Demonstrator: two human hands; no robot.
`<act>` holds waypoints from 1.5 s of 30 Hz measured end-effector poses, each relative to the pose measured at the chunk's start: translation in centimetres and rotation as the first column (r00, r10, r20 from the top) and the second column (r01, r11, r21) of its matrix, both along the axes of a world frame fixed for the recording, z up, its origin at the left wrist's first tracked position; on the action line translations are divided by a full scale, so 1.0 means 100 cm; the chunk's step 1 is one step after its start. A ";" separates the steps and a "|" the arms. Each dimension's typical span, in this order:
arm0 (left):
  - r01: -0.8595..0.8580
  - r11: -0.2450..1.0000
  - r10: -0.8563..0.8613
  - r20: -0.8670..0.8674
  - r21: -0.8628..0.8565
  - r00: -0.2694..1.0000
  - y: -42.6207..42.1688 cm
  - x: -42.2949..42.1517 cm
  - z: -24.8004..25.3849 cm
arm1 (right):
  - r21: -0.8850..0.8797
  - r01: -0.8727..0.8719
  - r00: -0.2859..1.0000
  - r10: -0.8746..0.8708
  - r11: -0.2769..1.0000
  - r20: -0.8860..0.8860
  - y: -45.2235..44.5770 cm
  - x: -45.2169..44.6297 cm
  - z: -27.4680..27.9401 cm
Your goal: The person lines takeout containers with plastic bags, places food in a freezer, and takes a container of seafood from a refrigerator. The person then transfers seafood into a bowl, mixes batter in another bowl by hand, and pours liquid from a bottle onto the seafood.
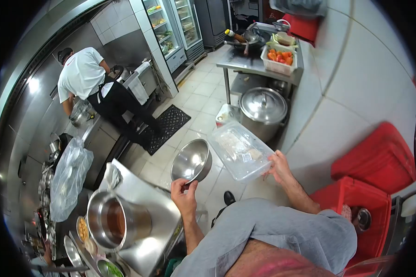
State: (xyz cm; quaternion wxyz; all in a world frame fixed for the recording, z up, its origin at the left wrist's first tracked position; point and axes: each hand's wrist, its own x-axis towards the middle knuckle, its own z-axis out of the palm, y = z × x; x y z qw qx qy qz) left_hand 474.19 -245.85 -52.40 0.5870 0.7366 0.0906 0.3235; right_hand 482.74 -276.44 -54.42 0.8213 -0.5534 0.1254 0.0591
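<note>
My left hand (184, 196) pinches the rim of a shiny steel mixing bowl (189, 161), which is tilted so that its inside faces me. In my right hand (280, 167) is one end of a clear plastic food container (239, 150), held out over the floor beside the bowl. Its walls are see-through, and a small printed label shows near its lower end. The bowl looks empty. Whether bowl and container touch, I cannot tell.
A steel table (148, 217) at lower left bears a large pot (118, 221) with brown liquid. A co-worker (90, 78) stands at the far-left counter. Right of me is an open red bin (356, 189). A lidded stockpot (263, 108) sits under the prep table (226, 57).
</note>
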 end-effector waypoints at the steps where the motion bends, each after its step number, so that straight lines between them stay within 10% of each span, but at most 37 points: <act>1: -0.013 1.000 0.013 -0.012 0.017 1.000 0.008 0.035 0.005 | -0.034 -0.001 1.000 0.001 0.999 -0.004 0.003 0.025 -0.001; 14: 0.057 0.995 -0.051 -0.074 0.079 0.996 0.091 0.395 -0.022 | -0.095 -0.065 0.997 0.060 0.993 -0.049 0.070 0.367 -0.020; 28: -0.220 0.914 0.331 -0.314 0.341 0.890 0.220 0.692 -0.051 | -0.030 -0.172 0.974 0.166 0.985 -0.156 0.233 0.773 -0.033; 45: 0.369 0.849 -0.254 -0.319 0.378 0.913 0.281 1.246 -0.053 | -0.113 0.345 0.903 -0.362 0.932 -0.230 0.260 1.150 -0.085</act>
